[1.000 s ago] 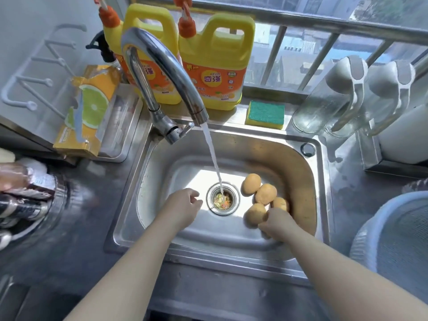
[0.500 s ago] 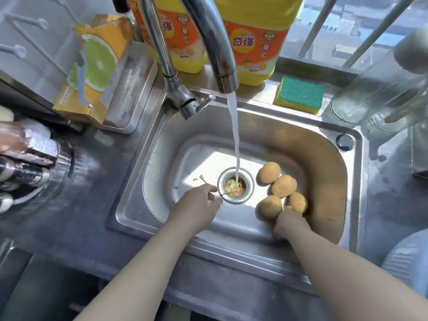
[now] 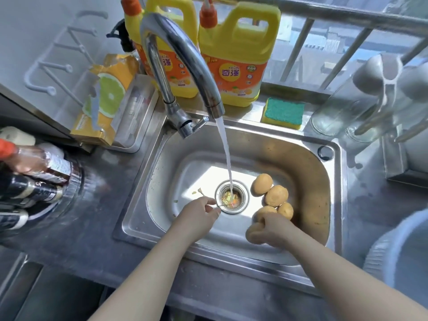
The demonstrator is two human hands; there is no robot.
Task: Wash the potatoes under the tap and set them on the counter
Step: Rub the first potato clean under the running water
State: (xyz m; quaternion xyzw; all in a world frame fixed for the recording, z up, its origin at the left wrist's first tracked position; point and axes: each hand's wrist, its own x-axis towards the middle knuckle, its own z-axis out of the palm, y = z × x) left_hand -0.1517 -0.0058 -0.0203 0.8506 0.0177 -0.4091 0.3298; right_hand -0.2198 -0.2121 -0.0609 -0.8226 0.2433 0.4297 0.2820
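Water [image 3: 225, 154] runs from the chrome tap [image 3: 185, 54] into the drain [image 3: 240, 206] of the steel sink [image 3: 139, 205]. Several yellow-brown potatoes [image 3: 276, 195] lie in a cluster on the sink floor, right of the drain. My right hand [image 3: 275, 228] is shut on one potato [image 3: 252, 234], held just in front of the cluster near the sink's front wall. My left hand [image 3: 199, 214] hovers left of the drain, fingers loosely curled and empty, its fingertips close to the drain rim. The steel counter [image 3: 81, 216] surrounds the sink.
Two yellow detergent jugs [image 3: 238, 56] and a green-yellow sponge [image 3: 283, 112] stand behind the sink. A steel tray with a torn citrus packet [image 3: 108, 96] sits back left, and bottles [image 3: 34, 181] lie at the left. Glass jars [image 3: 342, 112] and a pale basin [image 3: 403, 251] are on the right.
My right hand has closed on one potato and drawn it out of the cluster toward the sink's front wall. My left hand stays beside the drain. The camera has shifted.
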